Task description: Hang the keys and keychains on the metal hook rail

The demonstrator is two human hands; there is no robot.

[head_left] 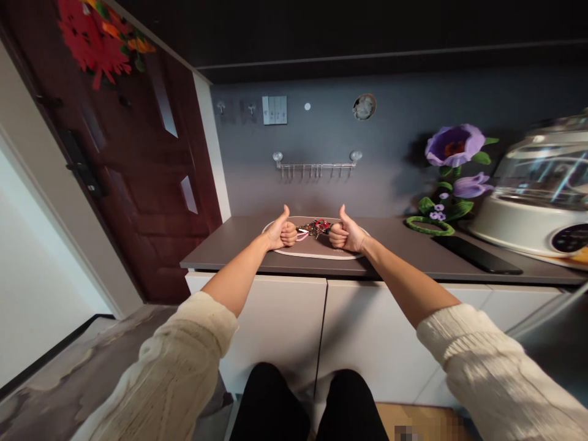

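Note:
My left hand (282, 232) and my right hand (345, 234) are both held out over a grey-brown countertop (229, 242), each curled into a fist with the thumb raised. Neither fist holds anything. Between them lies a bunch of keys (315, 228) with red and pink tags, resting on an oval mat (316, 250) with a pale rim. Both fists hover at the mat's edges, close to the keys but apart from them.
A hook rail (315, 164) hangs on the grey wall behind. Purple artificial flowers (452, 171) and a green ring (429, 226) stand at the right, beside a dark phone (478, 255) and a white appliance (537, 202). A dark red door (138, 159) is at the left.

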